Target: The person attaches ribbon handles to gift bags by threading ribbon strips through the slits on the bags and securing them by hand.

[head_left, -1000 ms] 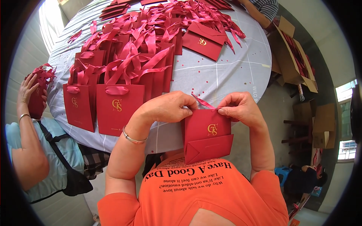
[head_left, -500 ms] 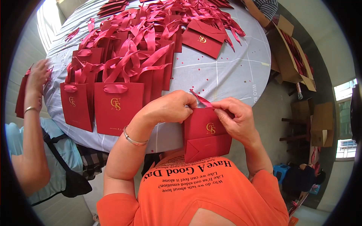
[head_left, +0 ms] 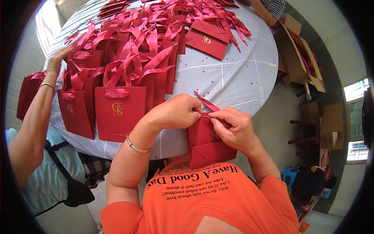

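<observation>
My left grip (head_left: 177,111) has its fingertips pinched together on the upper left corner of a red bag (head_left: 210,153); just what lies between those tips is hidden. My right grip (head_left: 235,128) has thumb and forefinger clamped on a pink ribbon (head_left: 205,101) at the bag's top edge, just beside the left grip. One end of the ribbon sticks up between the two grips. The bag hangs below both of them, near the desk (head_left: 243,84), its bottom folded up flat against its front and its gold mark partly covered by the right grip.

Left of my left grip, two front bags (head_left: 120,126) stand upright with ribbon handles on top. Beyond both grips I see a heap of ribbons (head_left: 163,25) over more bags, and a flat bag (head_left: 206,41) lying at the heap's right side. Far to the left of the left grip, another person's hand (head_left: 59,56) is at the rear bags; I can't tell whether it touches one. Well to the right of my right grip stands an open carton (head_left: 290,56) with red things in it.
</observation>
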`<state>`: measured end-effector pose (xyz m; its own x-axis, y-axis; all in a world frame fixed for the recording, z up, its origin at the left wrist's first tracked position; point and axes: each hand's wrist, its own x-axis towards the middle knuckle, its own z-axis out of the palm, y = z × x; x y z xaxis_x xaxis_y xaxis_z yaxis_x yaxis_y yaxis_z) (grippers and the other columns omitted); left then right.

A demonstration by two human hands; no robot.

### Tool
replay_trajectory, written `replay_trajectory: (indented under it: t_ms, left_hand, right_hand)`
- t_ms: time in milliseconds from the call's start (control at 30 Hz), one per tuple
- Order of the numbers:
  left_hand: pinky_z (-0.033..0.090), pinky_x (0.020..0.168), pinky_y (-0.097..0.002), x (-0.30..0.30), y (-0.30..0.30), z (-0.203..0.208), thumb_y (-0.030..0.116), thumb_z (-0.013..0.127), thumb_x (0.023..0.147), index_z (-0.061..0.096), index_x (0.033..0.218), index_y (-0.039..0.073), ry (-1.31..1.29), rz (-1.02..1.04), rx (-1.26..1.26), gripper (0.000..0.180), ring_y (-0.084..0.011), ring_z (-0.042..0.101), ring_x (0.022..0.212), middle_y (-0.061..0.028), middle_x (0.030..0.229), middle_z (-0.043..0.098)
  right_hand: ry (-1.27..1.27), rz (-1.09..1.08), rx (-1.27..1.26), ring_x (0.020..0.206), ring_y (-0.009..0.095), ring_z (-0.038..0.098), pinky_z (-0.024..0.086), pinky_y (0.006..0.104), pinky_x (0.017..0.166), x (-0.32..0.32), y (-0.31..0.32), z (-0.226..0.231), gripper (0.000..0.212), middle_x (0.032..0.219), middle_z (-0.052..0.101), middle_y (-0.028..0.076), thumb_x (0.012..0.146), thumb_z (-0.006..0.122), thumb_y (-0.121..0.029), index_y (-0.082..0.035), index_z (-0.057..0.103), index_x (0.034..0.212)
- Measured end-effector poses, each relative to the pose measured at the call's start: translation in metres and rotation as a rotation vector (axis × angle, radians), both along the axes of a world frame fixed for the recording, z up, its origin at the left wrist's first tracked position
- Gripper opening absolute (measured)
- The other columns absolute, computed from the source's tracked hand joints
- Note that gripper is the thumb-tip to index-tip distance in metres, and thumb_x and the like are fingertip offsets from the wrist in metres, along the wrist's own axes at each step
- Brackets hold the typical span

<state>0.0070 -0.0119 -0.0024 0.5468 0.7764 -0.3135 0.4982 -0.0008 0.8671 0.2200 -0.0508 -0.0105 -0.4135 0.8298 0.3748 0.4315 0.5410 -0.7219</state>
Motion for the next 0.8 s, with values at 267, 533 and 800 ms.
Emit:
replay_trajectory:
  t_ms: [267, 533, 800]
  left_hand:
    - [0.049, 0.062, -0.0367, -0.001, -0.001, -0.003, 0.009, 0.056, 0.076, 0.068, 0.091, -0.003, 0.009, 0.011, -0.002, 0.023, -0.0224, 0.061, 0.062, -0.0186, 0.068, 0.063]
    - [0.047, 0.060, -0.0336, -0.002, -0.001, -0.011, 0.009, 0.058, 0.082, 0.067, 0.093, -0.003, -0.017, -0.031, 0.143, 0.019, -0.0161, 0.056, 0.060, -0.0155, 0.067, 0.063]
    - [0.048, 0.064, -0.0359, -0.001, -0.002, -0.010, 0.009, 0.059, 0.082, 0.068, 0.093, -0.002, 0.002, -0.021, 0.161, 0.018, -0.0213, 0.060, 0.063, -0.0188, 0.071, 0.064]
  right_hand:
    - [-0.044, -0.032, 0.073, 0.056, 0.012, 0.060, 0.045, 0.0239, 0.050, -0.005, 0.000, 0.002, 0.009, 0.071, 0.065, 0.008, 0.074, 0.071, 0.005, 0.000, 0.068, 0.081]
    - [-0.158, 0.014, 0.248, 0.055, 0.020, 0.061, 0.049, 0.0309, 0.049, -0.008, 0.004, -0.004, 0.015, 0.071, 0.063, 0.009, 0.070, 0.071, 0.005, -0.003, 0.063, 0.081]
    - [-0.287, 0.044, 0.347, 0.056, 0.023, 0.062, 0.050, 0.0326, 0.049, -0.009, 0.002, -0.003, 0.017, 0.071, 0.062, 0.008, 0.067, 0.069, 0.004, -0.004, 0.062, 0.080]
